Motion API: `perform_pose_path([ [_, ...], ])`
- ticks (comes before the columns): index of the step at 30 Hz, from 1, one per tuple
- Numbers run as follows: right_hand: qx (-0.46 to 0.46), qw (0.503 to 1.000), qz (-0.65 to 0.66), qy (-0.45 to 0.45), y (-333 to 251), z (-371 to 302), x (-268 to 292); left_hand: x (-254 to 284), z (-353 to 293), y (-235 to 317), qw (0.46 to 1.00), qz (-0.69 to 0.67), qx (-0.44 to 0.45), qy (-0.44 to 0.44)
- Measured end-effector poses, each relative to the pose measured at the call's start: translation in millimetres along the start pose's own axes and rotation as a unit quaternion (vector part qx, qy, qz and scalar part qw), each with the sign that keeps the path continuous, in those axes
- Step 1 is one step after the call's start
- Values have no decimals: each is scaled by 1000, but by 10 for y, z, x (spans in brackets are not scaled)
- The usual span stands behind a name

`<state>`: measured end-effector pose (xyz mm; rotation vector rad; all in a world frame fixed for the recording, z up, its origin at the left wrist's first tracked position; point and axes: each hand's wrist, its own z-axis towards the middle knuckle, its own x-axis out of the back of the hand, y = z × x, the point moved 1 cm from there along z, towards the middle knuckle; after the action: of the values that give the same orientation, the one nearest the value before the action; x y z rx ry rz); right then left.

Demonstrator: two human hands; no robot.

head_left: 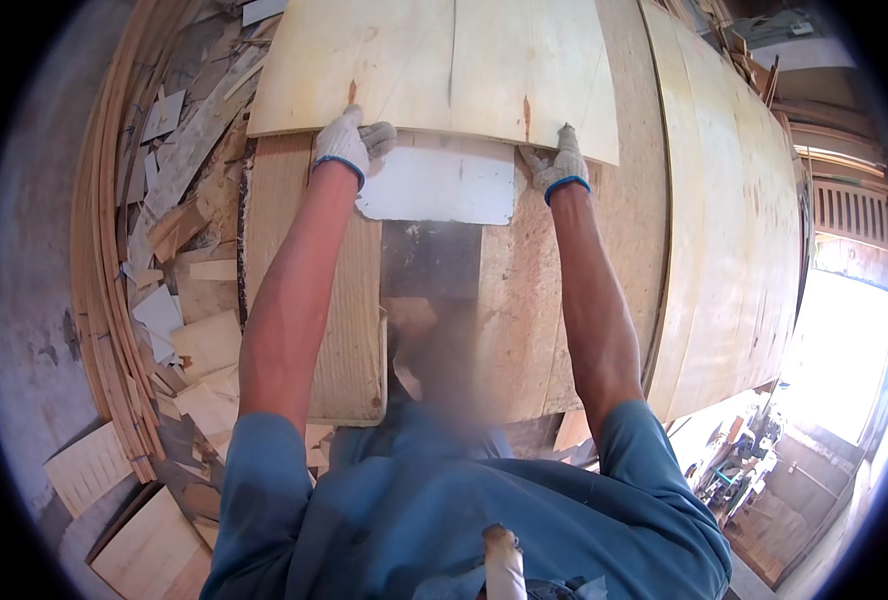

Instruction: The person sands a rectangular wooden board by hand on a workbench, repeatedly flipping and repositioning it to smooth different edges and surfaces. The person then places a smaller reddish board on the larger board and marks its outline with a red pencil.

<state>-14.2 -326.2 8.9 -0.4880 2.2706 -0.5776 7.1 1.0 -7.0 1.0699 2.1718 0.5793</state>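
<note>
A pale plywood sheet with two brown marks near its near edge lies across the far part of a wooden work surface. In a white glove with a blue cuff, my left hand grips the sheet's near edge toward its left end. My right hand, gloved the same way, holds that edge toward the right end, thumb on top. The fingers under the sheet are hidden. Between my hands, a white panel runs partly beneath the sheet. Nearer to me is a dark strip in a gap of the surface.
Another large plywood sheet lies to the right. On the left, long wood strips stand beside a heap of offcuts. A machine sits at the lower right, below a bright opening. A blurred smudge covers the lower middle.
</note>
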Motion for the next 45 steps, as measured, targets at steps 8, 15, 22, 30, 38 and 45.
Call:
perform_pose_path([
  [8, -15, 1000, 21, 11, 8, -146, -151, -102, -134, 162, 998, 59, 33, -17],
  [15, 39, 996, -75, 11, -22, -5, -159, -133, 66, 125, 1000, 0, 21, 1],
  [22, 30, 999, -40, 21, -30, 71, -213, -232, -12, 169, 1000, 14, 14, 16],
  [30, 17, 999, -3, 39, -85, 462, -127, -255, 103, 200, 1000, 14, 21, 5],
  [38, -7, 999, -26, 32, -73, 615, -97, -298, 261, 324, 998, -54, 13, 19],
  [45, 233, 972, 2, -39, -698, 156, 6, 66, 273, 324, 998, -31, -50, -19],
])
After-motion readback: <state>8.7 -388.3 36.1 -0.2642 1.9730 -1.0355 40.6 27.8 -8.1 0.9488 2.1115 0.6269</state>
